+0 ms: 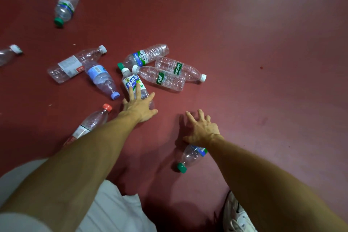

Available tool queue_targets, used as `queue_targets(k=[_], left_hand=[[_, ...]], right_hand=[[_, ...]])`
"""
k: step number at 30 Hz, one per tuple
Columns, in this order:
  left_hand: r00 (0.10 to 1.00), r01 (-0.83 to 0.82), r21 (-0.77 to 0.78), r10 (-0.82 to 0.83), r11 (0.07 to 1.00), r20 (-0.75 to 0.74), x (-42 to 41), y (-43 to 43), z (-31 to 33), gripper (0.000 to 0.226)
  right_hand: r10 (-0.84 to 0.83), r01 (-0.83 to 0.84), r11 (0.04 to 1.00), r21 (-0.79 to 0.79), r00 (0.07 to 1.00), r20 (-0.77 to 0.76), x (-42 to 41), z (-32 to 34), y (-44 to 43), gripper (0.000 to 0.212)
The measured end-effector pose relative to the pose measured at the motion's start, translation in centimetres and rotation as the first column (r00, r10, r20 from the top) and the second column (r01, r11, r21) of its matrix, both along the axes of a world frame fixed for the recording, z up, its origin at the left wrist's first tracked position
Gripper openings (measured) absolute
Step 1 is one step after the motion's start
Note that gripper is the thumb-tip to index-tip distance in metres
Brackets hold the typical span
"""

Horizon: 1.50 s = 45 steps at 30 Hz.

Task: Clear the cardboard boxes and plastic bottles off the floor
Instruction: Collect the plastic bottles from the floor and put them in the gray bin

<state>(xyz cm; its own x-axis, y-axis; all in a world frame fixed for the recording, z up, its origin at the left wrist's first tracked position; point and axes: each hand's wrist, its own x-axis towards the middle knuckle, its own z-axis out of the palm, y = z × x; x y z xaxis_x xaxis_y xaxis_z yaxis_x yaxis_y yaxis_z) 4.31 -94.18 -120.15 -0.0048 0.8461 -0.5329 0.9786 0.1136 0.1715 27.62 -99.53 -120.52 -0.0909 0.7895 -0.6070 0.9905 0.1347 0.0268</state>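
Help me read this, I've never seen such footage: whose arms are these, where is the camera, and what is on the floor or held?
There is no machine. A person wears one camera on the head, looking down at their own bare arms. Empty plastic bottles lie scattered on the red floor; no cardboard boxes show. The left hand rests straight fingers on the white-capped bottle. The right hand is spread open. A green-capped bottle shows just under its wrist; whether it is held, I cannot tell.

A smooth dark red floor (216, 24) fills the view. Pale light washes its upper right corner to pinkish grey; one small darker red spot (261, 67) lies mid-right.
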Motion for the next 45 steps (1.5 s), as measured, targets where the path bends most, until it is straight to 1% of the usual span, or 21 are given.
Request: queue_targets(k=[3, 5, 7, 11, 14, 16, 18, 20, 23, 24, 26, 29, 32, 34, 35, 37, 38, 39, 41, 43, 45], left_hand=[[0.999, 0.03, 0.003, -0.031, 1.0, 0.027, 0.1, -0.6, 0.1, 0.074], [0.998, 0.047, 0.0, -0.047, 0.999, 0.048, -0.1, -1.1, 0.2, 0.072], [0.996, 0.065, 0.001, -0.065, 0.998, 0.058, -0.5, -1.6, 0.2, 0.072], [0.994, 0.072, 0.001, -0.071, 0.997, 0.079, -1.0, -2.1, 0.3, 0.074], [0.995, 0.055, -0.009, -0.054, 0.998, 0.084, -0.7, -2.0, 0.4, 0.075], [0.996, 0.053, -0.011, -0.052, 0.999, 0.077, -0.4, -2.0, 0.5, 0.075], [0.996, 0.053, -0.01, -0.052, 0.999, 0.069, -0.3, -2.1, 0.4, 0.076], [0.997, 0.055, -0.008, -0.054, 0.998, 0.057, -0.2, -2.1, 0.3, 0.077], [0.997, 0.059, -0.009, -0.059, 0.998, 0.047, -0.2, -2.3, 0.4, 0.078], [0.997, 0.06, -0.011, -0.06, 0.998, 0.044, -0.2, -2.3, 0.5, 0.078], [0.998, 0.062, -0.016, -0.062, 0.998, 0.034, -0.2, -2.4, 0.7, 0.077], [0.997, 0.062, -0.028, -0.061, 0.998, 0.036, -0.2, -2.6, 0.9, 0.077], [0.997, 0.071, -0.042, -0.069, 0.997, 0.046, 0.0, -2.9, 1.1, 0.077], [0.995, 0.086, -0.047, -0.084, 0.995, 0.046, 0.0, -3.2, 1.2, 0.077], [0.995, 0.09, -0.048, -0.088, 0.995, 0.044, -0.1, -3.2, 1.2, 0.077], [0.995, 0.098, -0.044, -0.096, 0.994, 0.041, -0.3, -3.3, 1.4, 0.076], [0.994, 0.102, -0.04, -0.1, 0.994, 0.041, -0.4, -3.3, 1.5, 0.074], [0.994, 0.106, -0.037, -0.104, 0.994, 0.041, -0.5, -3.3, 1.6, 0.073], [0.993, 0.11, -0.037, -0.108, 0.993, 0.046, -0.7, -3.4, 1.8, 0.07], [0.992, 0.115, -0.035, -0.113, 0.993, 0.048, -0.8, -3.5, 1.8, 0.068], [0.991, 0.125, -0.029, -0.124, 0.992, 0.042, -0.9, -3.5, 1.7, 0.067]], right_hand=[[0.005, -0.004, 1.0, -0.02, 1.0, 0.028, -0.1, 0.1, 0.0, 0.099], [-0.02, 0.023, 0.999, -0.049, 0.998, 0.064, -0.2, 0.0, 0.1, 0.098], [-0.06, 0.071, 0.994, -0.083, 0.991, 0.12, -0.2, 0.1, 0.2, 0.103], [-0.087, 0.124, 0.982, -0.144, 0.967, 0.239, -0.1, 0.7, 0.0, 0.126], [-0.129, 0.174, 0.97, -0.167, 0.96, 0.247, 0.1, 0.8, -0.2, 0.133], [-0.135, 0.176, 0.968, -0.18, 0.967, 0.215, 0.3, 0.8, -0.4, 0.129], [-0.109, 0.136, 0.974, -0.182, 0.983, 0.151, 0.8, 1.0, -0.7, 0.121], [-0.044, 0.053, 0.987, -0.151, 0.997, 0.059, 1.6, 1.4, -1.0, 0.115], [0.122, -0.135, 0.984, -0.118, 0.987, -0.107, 3.0, 1.9, -1.6, 0.112], [0.18, -0.196, 0.973, -0.122, 0.975, -0.131, 3.4, 2.0, -1.8, 0.113], [0.263, -0.28, 0.951, -0.131, 0.956, -0.132, 3.9, 2.0, -2.2, 0.116], [0.336, -0.348, 0.926, -0.148, 0.937, -0.1, 4.1, 1.9, -2.9, 0.116], [0.362, -0.368, 0.912, -0.18, 0.93, -0.067, 4.2, 1.7, -3.3, 0.106], [0.332, -0.348, 0.916, -0.2, 0.937, -0.11, 4.1, 1.4, -3.1, 0.088], [0.288, -0.312, 0.927, -0.206, 0.947, -0.14, 4.0, 1.4, -2.8, 0.078], [0.139, -0.173, 0.963, -0.205, 0.976, -0.167, 3.6, 1.7, -1.8, 0.066], [0.082, -0.112, 0.977, -0.18, 0.983, -0.165, 3.3, 2.0, -1.2, 0.063], [0.063, -0.084, 0.988, -0.132, 0.987, -0.15, 3.0, 2.3, -0.7, 0.06], [0.076, -0.079, 0.997, -0.021, 0.992, -0.103, 2.2, 2.6, 0.0, 0.058], [0.031, -0.026, 0.999, 0.04, 0.991, -0.127, 1.4, 2.4, 0.1, 0.062], [-0.022, 0.031, 0.998, 0.052, 0.986, -0.168, 0.8, 1.8, 0.1, 0.067]])
